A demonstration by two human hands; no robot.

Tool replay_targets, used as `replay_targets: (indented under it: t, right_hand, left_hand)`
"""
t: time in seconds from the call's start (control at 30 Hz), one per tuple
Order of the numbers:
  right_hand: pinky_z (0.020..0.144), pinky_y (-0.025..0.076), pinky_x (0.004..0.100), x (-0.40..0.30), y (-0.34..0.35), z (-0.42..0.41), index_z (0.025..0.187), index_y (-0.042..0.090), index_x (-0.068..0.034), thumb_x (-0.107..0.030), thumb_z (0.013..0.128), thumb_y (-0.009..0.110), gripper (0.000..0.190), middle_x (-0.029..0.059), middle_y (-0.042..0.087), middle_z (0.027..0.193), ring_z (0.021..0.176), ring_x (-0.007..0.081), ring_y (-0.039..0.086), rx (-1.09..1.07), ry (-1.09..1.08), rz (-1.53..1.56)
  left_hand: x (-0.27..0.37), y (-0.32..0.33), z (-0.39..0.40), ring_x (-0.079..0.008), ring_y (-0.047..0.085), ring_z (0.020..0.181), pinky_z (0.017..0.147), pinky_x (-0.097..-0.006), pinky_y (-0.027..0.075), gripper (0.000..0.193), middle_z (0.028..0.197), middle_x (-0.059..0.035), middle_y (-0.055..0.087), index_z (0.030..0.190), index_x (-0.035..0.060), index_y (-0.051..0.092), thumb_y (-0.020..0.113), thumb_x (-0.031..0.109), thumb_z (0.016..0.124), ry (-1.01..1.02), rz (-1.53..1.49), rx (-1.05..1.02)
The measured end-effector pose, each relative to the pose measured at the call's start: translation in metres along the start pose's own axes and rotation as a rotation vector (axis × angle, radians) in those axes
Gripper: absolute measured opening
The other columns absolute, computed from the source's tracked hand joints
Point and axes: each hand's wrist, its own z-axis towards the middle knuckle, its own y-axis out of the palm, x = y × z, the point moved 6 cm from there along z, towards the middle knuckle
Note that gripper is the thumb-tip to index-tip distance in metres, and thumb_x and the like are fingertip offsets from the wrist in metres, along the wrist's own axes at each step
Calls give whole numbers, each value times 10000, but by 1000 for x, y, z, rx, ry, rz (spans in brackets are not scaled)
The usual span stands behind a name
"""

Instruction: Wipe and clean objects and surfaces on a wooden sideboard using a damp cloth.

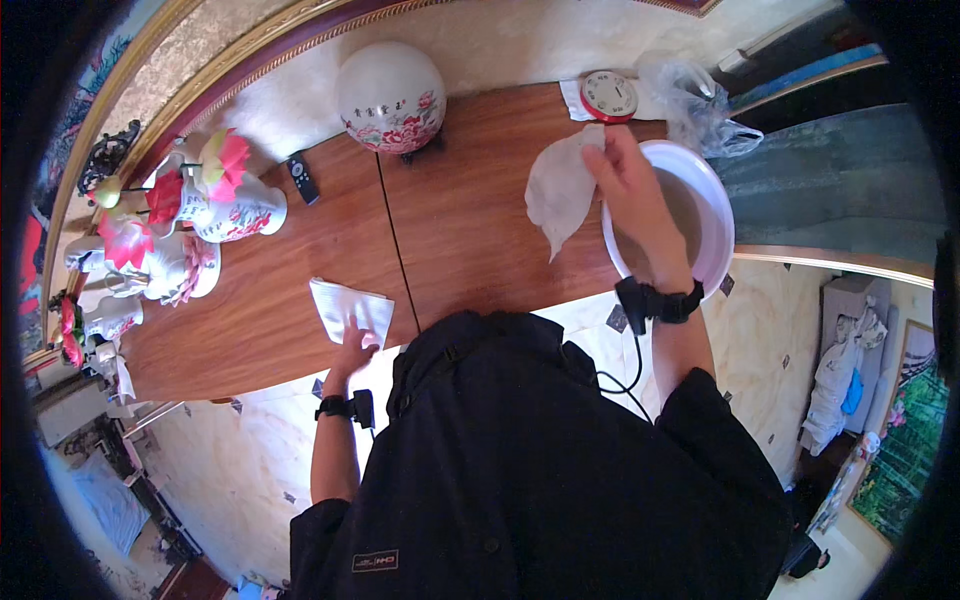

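A thin, pale sheet of cloth or paper [564, 186] hangs by its upper corner from my right hand [628, 180]; it tapers to a point low down. Behind that forearm stands a white basin [718, 206], its inside partly hidden by my arm. Over on the left, my left hand [356, 346] lies with its fingers on a folded white cloth or paper towel [351, 300] at the front edge of the wooden table [480, 202]. Those fingers are spread and rest on top of the folded piece.
A round floral porcelain piece [391, 97] stands by the wall. Floral vases [244, 206] and a remote control [303, 180] are at left. Behind the basin are a red-rimmed round dial [609, 96] and a clear plastic bag [697, 112]. A cable [637, 375] hangs from my right wristband.
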Motion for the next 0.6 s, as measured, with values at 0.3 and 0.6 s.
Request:
replay_targets:
  t: [0.3,0.6]
  right_hand:
    - [673,440,313,0,8,-1,949,511,-13,-222,905,546,216,89,571,782,744,154,551,-68,-38,-57]
    - [695,496,459,177,124,-172,981,593,-75,-187,798,549,219,160,641,873,839,339,631,-904,207,-905]
  left_hand:
    - [-1,1,1,-450,131,1355,1093,-470,203,394,1466,-297,104,1047,78,590,750,177,700,-4,15,21]
    - [-6,3,0,-456,157,1343,1079,-476,226,428,1469,-293,100,1069,88,577,757,173,690,37,-21,45]
